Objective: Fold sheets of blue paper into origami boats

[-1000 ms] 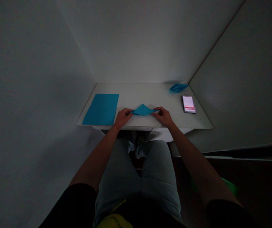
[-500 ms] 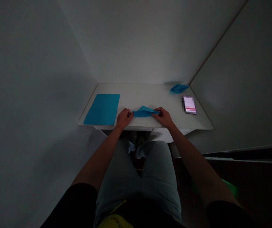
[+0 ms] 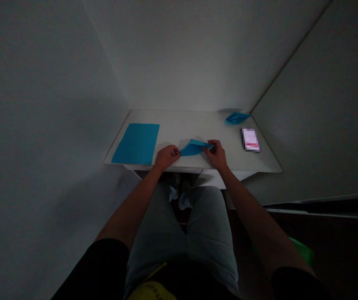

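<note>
A folded blue paper boat is held between my hands above the front part of the white table. My left hand pinches its left tip. At the other end, my right hand has its thumb and fingers closed on the right tip. The boat's peaked middle points up and away from me, and it sits at a slant, its right end farther off. Left of my left hand lies a flat stack or sheet of blue paper.
Another folded blue paper boat stands at the table's back right corner. In front of it lies a phone with a lit, blurred screen. Walls close in the table at the back and sides. A green object is on the dark floor at right.
The paper boat has turned from nearly level to slanted, its right end now farther away. My left hand has shifted slightly right, and my right hand's fingers have changed their hold.
</note>
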`<state>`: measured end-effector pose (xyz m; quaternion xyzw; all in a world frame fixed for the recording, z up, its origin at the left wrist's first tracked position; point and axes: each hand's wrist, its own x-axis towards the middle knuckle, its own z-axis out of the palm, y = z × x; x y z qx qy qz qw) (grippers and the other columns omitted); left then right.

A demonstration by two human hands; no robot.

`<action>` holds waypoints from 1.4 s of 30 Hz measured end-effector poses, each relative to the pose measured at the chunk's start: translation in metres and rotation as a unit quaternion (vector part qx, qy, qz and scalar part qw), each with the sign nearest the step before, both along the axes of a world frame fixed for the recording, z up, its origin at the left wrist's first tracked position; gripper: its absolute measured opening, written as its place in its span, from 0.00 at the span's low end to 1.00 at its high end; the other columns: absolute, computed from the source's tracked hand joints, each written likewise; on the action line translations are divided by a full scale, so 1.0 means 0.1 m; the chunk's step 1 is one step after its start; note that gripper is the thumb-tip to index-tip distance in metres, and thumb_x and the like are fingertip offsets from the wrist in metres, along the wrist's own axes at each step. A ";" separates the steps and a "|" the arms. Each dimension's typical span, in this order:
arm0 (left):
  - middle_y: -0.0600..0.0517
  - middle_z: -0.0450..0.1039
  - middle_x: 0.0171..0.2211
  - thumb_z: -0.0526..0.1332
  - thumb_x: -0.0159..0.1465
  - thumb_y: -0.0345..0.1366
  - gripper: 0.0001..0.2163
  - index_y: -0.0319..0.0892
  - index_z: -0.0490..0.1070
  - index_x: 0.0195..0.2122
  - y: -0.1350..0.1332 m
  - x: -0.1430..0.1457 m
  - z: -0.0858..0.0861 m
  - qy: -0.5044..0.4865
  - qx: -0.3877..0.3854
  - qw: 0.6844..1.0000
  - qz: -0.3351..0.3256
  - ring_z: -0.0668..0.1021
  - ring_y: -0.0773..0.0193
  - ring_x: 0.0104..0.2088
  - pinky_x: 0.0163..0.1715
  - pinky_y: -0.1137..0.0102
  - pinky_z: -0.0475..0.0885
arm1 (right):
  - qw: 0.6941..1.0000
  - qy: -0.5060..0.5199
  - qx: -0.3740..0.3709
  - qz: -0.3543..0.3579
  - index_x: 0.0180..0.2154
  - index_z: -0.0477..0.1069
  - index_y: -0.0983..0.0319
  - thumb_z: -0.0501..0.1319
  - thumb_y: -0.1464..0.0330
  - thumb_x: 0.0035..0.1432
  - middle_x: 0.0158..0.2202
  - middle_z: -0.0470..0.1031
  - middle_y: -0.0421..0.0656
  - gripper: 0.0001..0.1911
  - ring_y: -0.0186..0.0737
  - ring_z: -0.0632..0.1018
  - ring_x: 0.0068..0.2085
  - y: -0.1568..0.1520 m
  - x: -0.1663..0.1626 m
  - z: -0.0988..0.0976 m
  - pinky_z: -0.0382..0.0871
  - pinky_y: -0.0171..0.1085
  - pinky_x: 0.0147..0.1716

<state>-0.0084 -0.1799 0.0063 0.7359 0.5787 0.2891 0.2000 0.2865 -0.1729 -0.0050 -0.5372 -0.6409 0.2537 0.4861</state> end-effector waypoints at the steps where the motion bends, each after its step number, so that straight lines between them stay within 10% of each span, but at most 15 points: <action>1: 0.53 0.85 0.38 0.75 0.66 0.37 0.06 0.47 0.81 0.41 0.00 0.00 0.00 -0.006 0.002 1.000 -0.004 0.82 0.62 0.34 0.38 0.66 0.74 | 1.000 0.003 0.001 -0.008 0.55 0.74 0.57 0.68 0.45 0.62 0.47 0.82 0.47 0.28 0.40 0.75 0.32 0.01 -0.05 0.00 0.74 0.43 0.35; 13: 0.50 0.79 0.39 0.75 0.67 0.45 0.11 0.44 0.82 0.35 0.00 0.00 0.03 -0.010 0.032 0.999 -0.032 0.80 0.60 0.38 0.41 0.65 0.75 | 0.937 -0.306 0.058 0.155 0.56 0.84 0.54 0.62 0.63 0.73 0.60 0.82 0.50 0.15 0.57 0.77 0.60 0.04 -0.46 0.05 0.68 0.56 0.60; 19: 0.43 0.78 0.54 0.79 0.61 0.38 0.21 0.43 0.81 0.54 0.02 -0.01 0.01 0.039 0.104 0.994 -0.014 0.77 0.47 0.56 0.60 0.55 0.72 | 0.923 -0.352 0.050 0.150 0.59 0.82 0.51 0.62 0.61 0.74 0.68 0.78 0.47 0.17 0.58 0.73 0.67 0.01 -0.35 0.02 0.66 0.56 0.61; 26: 0.48 0.84 0.53 0.70 0.70 0.37 0.07 0.50 0.86 0.48 0.08 -0.01 0.00 0.045 0.058 0.995 -0.069 0.79 0.49 0.56 0.62 0.51 0.70 | 0.935 -0.329 0.046 0.127 0.68 0.75 0.54 0.62 0.56 0.74 0.66 0.78 0.52 0.26 0.61 0.74 0.63 0.03 -0.27 -0.02 0.67 0.56 0.59; 36: 0.49 0.87 0.43 0.70 0.71 0.36 0.08 0.46 0.82 0.50 0.10 -0.02 -0.06 -0.072 0.018 0.995 -0.066 0.86 0.56 0.45 0.53 0.60 0.78 | 0.957 -0.267 0.003 0.114 0.47 0.82 0.58 0.61 0.60 0.72 0.48 0.83 0.51 0.13 0.52 0.80 0.47 0.19 -0.05 -0.09 0.73 0.50 0.51; 42: 0.51 0.84 0.42 0.68 0.71 0.32 0.15 0.46 0.79 0.59 0.09 -0.01 -0.05 -0.081 0.013 0.995 -0.054 0.85 0.59 0.41 0.50 0.64 0.79 | 0.970 -0.216 -0.033 0.106 0.61 0.76 0.57 0.62 0.63 0.70 0.45 0.83 0.46 0.21 0.44 0.81 0.38 0.16 -0.13 -0.05 0.75 0.45 0.44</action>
